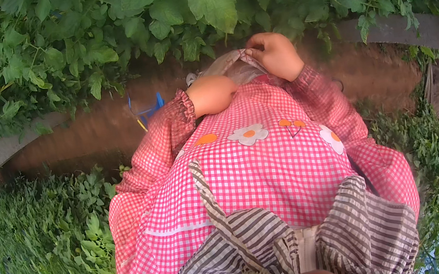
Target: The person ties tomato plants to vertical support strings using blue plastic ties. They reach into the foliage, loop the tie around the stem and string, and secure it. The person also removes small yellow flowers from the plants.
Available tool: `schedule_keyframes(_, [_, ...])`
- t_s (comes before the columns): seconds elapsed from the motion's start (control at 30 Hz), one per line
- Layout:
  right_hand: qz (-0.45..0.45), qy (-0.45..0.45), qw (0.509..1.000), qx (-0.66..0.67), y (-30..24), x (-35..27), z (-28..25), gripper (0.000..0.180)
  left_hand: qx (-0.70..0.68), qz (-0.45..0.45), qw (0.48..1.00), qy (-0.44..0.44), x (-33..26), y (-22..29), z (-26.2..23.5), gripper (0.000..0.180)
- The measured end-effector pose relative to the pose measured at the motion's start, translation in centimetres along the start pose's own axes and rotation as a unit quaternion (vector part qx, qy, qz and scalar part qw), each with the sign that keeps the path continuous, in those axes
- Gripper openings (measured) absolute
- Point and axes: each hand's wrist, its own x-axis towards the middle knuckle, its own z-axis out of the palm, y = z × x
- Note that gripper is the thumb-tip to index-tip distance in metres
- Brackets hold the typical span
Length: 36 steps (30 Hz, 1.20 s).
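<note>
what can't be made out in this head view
Head view, left hand: fingers hidden by the hand's back.
Head view, pale plastic: folds and blur hide any contents.
Head view, blue object: too small and blurred to identify.
Head view, upper leaves: cut off by the top edge.

No readable text, labels, brands, numbers or signs anywhere in view. Pink checked apron point(272, 171): flower prints point(248, 135), no legible lettering.
</note>
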Motion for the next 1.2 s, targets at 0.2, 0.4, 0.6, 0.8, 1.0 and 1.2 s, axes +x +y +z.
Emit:
schedule_keyframes(0.2, [-0.172, 0.092, 0.978, -0.072, -2.6, -1.2, -0.1, 0.009, -0.379, -0.045, 0.914, 0.136, 3.9, 5.2, -2.1, 0.034])
schedule_keyframes(0.4, [-0.200, 0.018, 0.965, -0.171, -2.1, -2.3, 2.0, 0.012, -0.354, -0.005, 0.920, 0.168, 4.6, 4.5, -1.2, 0.037])
schedule_keyframes(0.6, [-0.143, -0.031, 0.987, -0.070, 0.2, -3.9, 2.2, 0.011, -0.253, -0.005, 0.962, 0.105, 5.5, 1.0, -0.9, 0.041])
schedule_keyframes(0.8, [-0.103, -0.023, 0.994, -0.039, 1.7, -4.2, 1.5, 0.032, -0.187, -0.032, 0.982, 0.022, 2.5, -1.5, -0.1, 0.046])
schedule_keyframes(1.0, [-0.071, 0.015, 0.994, -0.085, 3.6, -3.8, 1.4, 0.016, -0.177, 0.000, 0.984, 0.000, 3.3, -1.0, 2.6, 0.051])
schedule_keyframes(1.2, [-0.075, 0.009, 0.994, -0.082, 4.7, -4.3, -0.3, 0.012, -0.556, -0.047, 0.820, 0.128, -6.0, -2.3, -0.3, 0.028])
